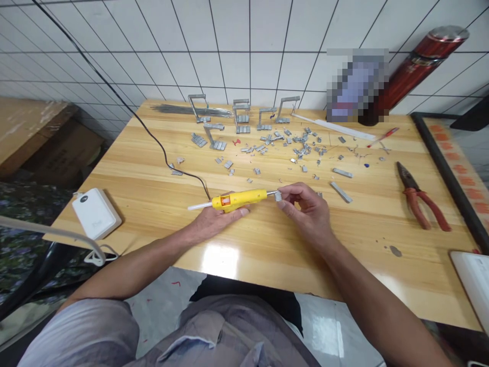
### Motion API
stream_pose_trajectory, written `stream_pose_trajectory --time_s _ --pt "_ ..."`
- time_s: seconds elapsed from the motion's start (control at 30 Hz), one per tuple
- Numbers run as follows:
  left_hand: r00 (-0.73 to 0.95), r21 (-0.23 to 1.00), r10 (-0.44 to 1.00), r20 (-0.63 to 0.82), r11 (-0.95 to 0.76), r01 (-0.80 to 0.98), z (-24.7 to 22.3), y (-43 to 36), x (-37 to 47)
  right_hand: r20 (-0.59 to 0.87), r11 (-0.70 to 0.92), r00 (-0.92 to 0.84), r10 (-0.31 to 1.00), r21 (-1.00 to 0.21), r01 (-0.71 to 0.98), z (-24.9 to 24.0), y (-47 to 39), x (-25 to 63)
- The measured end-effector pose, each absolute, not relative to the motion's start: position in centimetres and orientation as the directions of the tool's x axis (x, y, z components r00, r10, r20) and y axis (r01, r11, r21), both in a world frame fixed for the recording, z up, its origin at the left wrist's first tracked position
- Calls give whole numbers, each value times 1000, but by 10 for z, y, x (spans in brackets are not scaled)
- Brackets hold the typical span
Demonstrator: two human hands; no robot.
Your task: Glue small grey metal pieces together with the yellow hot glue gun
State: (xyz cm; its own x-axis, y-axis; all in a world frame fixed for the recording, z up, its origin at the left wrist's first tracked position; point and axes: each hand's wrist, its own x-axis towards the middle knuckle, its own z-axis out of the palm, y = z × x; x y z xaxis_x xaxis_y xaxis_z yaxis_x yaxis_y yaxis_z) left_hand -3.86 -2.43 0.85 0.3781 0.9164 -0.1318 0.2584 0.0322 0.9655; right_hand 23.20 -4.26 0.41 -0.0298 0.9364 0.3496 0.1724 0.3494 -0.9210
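Observation:
My left hand (pixel 214 221) is wrapped around a yellow hot glue gun (pixel 248 198), which lies sideways over the near part of the table. A clear glue stick (pixel 199 206) pokes out of the gun's back end, and its metal nozzle points right. Between thumb and fingertips, my right hand (pixel 305 206) pinches a small grey piece (pixel 278 197) at the nozzle tip. Whether piece and nozzle touch, I cannot tell. Beyond the hands stand several small grey frames, one of them a bent stand (pixel 216 136) on a slatted base. Loose grey bits (pixel 303 148) lie scattered to their right.
Red-handled pliers (pixel 416 196) and two grey strips (pixel 341 191) lie at right. A white power bank (pixel 96 214) rests at the left edge. The gun's black cable (pixel 153 135) crosses the table. Thin rods (pixel 191 110) and a red flask (pixel 416 76) are at the back.

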Motion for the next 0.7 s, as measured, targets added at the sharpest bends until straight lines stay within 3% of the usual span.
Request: stream_pose_trajectory --time_s 0.53,0.7 --pt "430 968 896 -111 0 250 8 -25 -41 350 351 -33 936 -920 174 3 -42 232" --pt "356 953 926 -128 16 303 7 -24 -43 371 372 -37 928 -916 147 1 -42 232"
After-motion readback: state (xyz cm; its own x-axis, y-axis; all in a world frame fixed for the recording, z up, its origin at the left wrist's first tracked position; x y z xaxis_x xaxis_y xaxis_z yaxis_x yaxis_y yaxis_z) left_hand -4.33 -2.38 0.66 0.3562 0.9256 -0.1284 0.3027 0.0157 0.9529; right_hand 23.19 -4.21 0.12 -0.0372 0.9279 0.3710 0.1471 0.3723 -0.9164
